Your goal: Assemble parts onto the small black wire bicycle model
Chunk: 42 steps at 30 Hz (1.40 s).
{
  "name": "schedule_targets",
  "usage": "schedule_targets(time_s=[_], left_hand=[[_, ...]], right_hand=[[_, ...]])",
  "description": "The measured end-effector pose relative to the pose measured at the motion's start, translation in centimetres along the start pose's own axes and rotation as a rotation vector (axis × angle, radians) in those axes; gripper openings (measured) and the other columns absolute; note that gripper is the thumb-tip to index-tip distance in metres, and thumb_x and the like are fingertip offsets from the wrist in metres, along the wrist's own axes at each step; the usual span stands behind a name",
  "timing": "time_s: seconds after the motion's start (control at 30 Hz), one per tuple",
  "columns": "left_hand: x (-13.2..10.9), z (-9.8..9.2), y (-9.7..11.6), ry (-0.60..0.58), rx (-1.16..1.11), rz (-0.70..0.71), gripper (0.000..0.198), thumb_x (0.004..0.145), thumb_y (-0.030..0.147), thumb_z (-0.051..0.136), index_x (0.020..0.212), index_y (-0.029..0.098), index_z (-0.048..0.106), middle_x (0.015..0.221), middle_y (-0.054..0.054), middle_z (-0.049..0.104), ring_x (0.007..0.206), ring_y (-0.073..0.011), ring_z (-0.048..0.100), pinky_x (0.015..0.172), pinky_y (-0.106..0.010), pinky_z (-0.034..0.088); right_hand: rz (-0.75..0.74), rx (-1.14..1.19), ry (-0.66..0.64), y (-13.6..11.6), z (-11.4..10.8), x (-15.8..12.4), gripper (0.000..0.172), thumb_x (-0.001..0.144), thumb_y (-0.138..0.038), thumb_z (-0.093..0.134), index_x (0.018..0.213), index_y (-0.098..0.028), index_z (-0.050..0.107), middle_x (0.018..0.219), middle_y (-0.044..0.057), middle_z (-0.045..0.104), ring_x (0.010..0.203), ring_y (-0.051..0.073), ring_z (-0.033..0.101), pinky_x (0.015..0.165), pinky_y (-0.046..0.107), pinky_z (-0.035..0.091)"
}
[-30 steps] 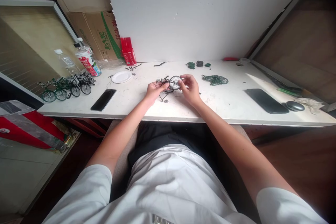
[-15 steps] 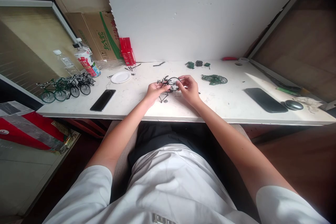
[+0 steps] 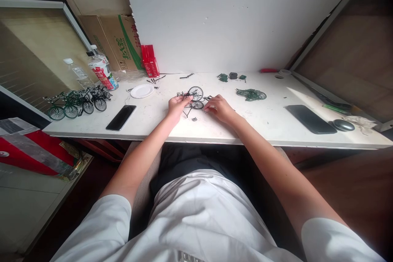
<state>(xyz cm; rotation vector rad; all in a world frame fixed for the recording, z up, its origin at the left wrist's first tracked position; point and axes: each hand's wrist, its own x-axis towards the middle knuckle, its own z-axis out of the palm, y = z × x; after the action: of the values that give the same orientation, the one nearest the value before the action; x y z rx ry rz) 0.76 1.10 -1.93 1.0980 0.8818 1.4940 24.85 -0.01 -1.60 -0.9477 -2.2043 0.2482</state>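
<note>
Grasping a small dark spoked wheel [image 3: 196, 93] by its near side, the fingers of the left hand [image 3: 176, 108] are pinched together, to the right of the white plate [image 3: 142, 91] and nearer the person than it. A second spoked wheel [image 3: 197, 105] sits right of the plate too, just under the first; whether the two are joined cannot be told. Farther right of the plate, the right hand [image 3: 222, 110] has its fingers curled beside a thin dark part [image 3: 208, 98], and whether they grip it cannot be told. On the surface [image 3: 258, 123], assembled model bicycles [image 3: 76, 102] stand left of the plate, a phone [image 3: 121, 117] lies on its near side, and a red box [image 3: 149, 61] stands behind it. Well to the plate's right lies a dark green tangle of bicycle parts [image 3: 251, 94].
</note>
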Motion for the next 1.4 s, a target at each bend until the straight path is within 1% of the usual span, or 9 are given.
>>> schedule_targets(time_s=[0.07,0.17,0.27,0.47,0.73,0.87,0.97,1.17,1.4], left_hand=[[-0.1,0.1,0.1,0.005,-0.007,-0.010,0.037,0.072,0.033,0.100,0.096,0.014,0.080,0.103,-0.011,0.085,0.088,-0.0170,0.077,0.095,-0.035,0.061],[-0.2,0.2,0.3,0.010,-0.013,-0.024,0.037,0.071,0.032,0.100,0.096,0.014,0.080,0.104,-0.011,0.085,0.090,-0.0180,0.077,0.094,-0.035,0.061],[-0.3,0.3,0.5,0.012,-0.019,-0.033,0.036,0.071,0.030,0.101,0.095,0.013,0.079,0.102,-0.011,0.085,0.090,-0.0182,0.077,0.094,-0.036,0.061],[-0.6,0.6,0.8,0.024,-0.051,-0.066,0.034,0.071,0.026,0.101,0.094,0.013,0.080,0.100,-0.010,0.084,0.087,-0.0166,0.076,0.094,-0.034,0.059],[-0.7,0.6,0.9,0.013,-0.051,-0.076,0.033,0.071,0.025,0.101,0.093,0.014,0.080,0.098,-0.009,0.083,0.086,-0.0161,0.074,0.091,-0.032,0.058],[-0.7,0.6,0.8,0.002,-0.043,-0.073,0.033,0.071,0.026,0.101,0.095,0.013,0.080,0.097,-0.009,0.083,0.085,-0.0157,0.074,0.090,-0.032,0.057],[-0.6,0.6,0.7,-0.004,-0.044,-0.070,0.033,0.071,0.027,0.101,0.093,0.013,0.080,0.095,-0.008,0.083,0.083,-0.0154,0.074,0.090,-0.032,0.057],[-0.6,0.6,0.6,-0.011,-0.051,-0.069,0.039,0.067,0.031,0.103,0.092,0.014,0.079,0.095,-0.008,0.083,0.083,-0.0155,0.074,0.090,-0.032,0.058],[-0.6,0.5,0.4,-0.024,-0.042,-0.063,0.038,0.067,0.032,0.103,0.092,0.014,0.081,0.095,-0.008,0.083,0.083,-0.0158,0.074,0.090,-0.033,0.058]], right_hand=[[-0.051,-0.024,-0.063,-0.1,-0.2,0.1,0.018,0.101,-0.027,0.068,0.093,-0.024,0.084,0.094,0.013,0.080,0.092,0.033,0.060,0.086,0.050,0.049],[-0.066,-0.075,-0.073,-0.1,-0.3,0.1,0.018,0.100,-0.022,0.068,0.093,-0.025,0.084,0.095,0.012,0.081,0.091,0.032,0.059,0.086,0.050,0.048],[-0.046,-0.120,-0.074,0.1,-0.6,-0.2,0.013,0.098,-0.030,0.077,0.089,-0.024,0.084,0.092,0.013,0.080,0.093,0.033,0.060,0.086,0.050,0.048],[-0.019,-0.062,-0.124,0.1,-1.2,-0.5,0.033,0.100,-0.053,0.075,0.089,-0.023,0.082,0.088,0.013,0.077,0.091,0.033,0.062,0.084,0.047,0.050],[0.014,-0.058,-0.117,0.3,-0.5,-0.6,0.028,0.103,-0.045,0.068,0.091,-0.021,0.076,0.091,0.013,0.076,0.094,0.032,0.066,0.088,0.045,0.053],[0.076,-0.055,-0.043,0.8,-0.2,-0.6,0.020,0.104,-0.036,0.066,0.099,-0.020,0.078,0.098,0.014,0.078,0.100,0.034,0.065,0.088,0.045,0.053],[0.039,-0.110,0.004,1.3,-0.1,-0.7,0.020,0.104,-0.027,0.063,0.106,-0.019,0.082,0.108,0.015,0.080,0.107,0.036,0.064,0.095,0.048,0.053],[-0.017,-0.215,-0.075,1.8,0.5,-0.7,0.033,0.104,-0.013,0.057,0.119,-0.021,0.085,0.127,0.011,0.082,0.120,0.036,0.061,0.102,0.049,0.051],[0.007,-0.332,-0.107,0.8,0.5,-0.6,0.032,0.107,-0.014,0.056,0.117,-0.018,0.086,0.120,0.014,0.082,0.119,0.037,0.058,0.099,0.049,0.049]])
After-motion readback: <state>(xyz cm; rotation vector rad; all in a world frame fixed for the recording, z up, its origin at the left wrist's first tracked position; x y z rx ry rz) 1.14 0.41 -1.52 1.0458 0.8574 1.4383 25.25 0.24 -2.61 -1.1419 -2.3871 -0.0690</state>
